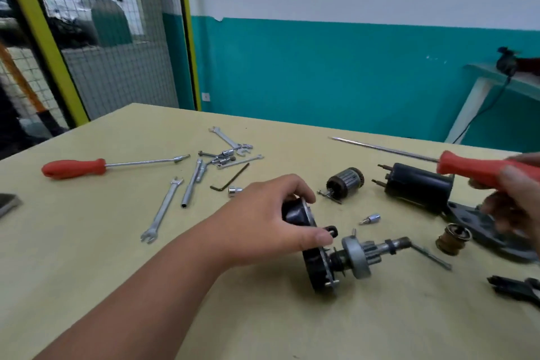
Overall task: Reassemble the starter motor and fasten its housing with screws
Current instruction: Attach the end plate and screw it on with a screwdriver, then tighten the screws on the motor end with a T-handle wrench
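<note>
The left hand [263, 213] curls around the black end housing [314, 267] at the middle of the yellow table [117, 242], its geared shaft [371, 251] pointing right, while the right hand [517, 199] grips a red-handled screwdriver [479, 169] above the black cylindrical motor body [418, 187].

- A red-handled screwdriver [73, 168] is laid near the left edge of a pale table [117, 257].
- A spanner [161, 210], a tubular socket wrench [191, 181] and a hex key [230, 178] are spread mid-table.
- Small sockets and spanners [230, 152] are heaped behind them.
- A wire-mesh partition [117, 52] is framed in yellow.
- A teal-and-white wall [321, 67] is seen behind.
</note>
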A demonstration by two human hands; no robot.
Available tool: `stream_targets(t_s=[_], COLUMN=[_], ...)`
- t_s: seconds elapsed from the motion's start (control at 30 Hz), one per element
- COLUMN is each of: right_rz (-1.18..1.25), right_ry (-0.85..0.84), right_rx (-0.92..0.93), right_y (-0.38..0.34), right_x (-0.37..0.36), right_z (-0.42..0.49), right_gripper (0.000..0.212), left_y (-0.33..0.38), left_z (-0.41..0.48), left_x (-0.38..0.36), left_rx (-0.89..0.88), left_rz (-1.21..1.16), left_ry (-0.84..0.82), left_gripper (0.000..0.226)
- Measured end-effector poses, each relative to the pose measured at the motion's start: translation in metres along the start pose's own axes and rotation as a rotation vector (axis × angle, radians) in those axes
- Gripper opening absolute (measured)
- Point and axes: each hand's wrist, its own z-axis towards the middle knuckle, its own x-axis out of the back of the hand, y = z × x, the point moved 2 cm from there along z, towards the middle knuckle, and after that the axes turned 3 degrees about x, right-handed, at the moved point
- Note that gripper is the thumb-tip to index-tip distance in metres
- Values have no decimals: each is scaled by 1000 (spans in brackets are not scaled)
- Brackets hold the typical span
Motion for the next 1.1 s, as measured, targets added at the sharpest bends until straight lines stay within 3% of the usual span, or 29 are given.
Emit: stream_targets(t_s=[0.03,0.13,0.17,0.3,0.43,0.73,0.9,1.0,1.1], right_rz=[-88,-411,-480,-844,-1154,-1163,-1065,-969,-809], right_ry=[63,60,24,-187,-356,-524,-617,-564,-391], right_rx=[18,311,386,522,529,554,526,551,526], right_y=[-12,-39,-47,-46,-28,-24,-24,-30,-32], right_x=[-17,-71,-88,-140,-162,-198,-191,-169,-141], right_z=[-2,-4,-2,14,15,7,4,7,3], right_gripper=[92,36,29,35,45,52,52,35,18], left_y=[0,4,5,5,5,13,12,7,0], left_z=[0,-3,-5,-7,-9,-13,-11,-13,-7], left_x=[1,3,4,9,12,17,15,21,33], left_rx=[1,-34,-53,-114,-128,-151,-215,-225,-185], left_rz=[15,23,23,1,19,103,125,-7,-424], left_ry=[-21,-59,-70,-113,-171,-299,-255,-151,51], left_gripper=[61,67,67,67,62,47,47,49,39])
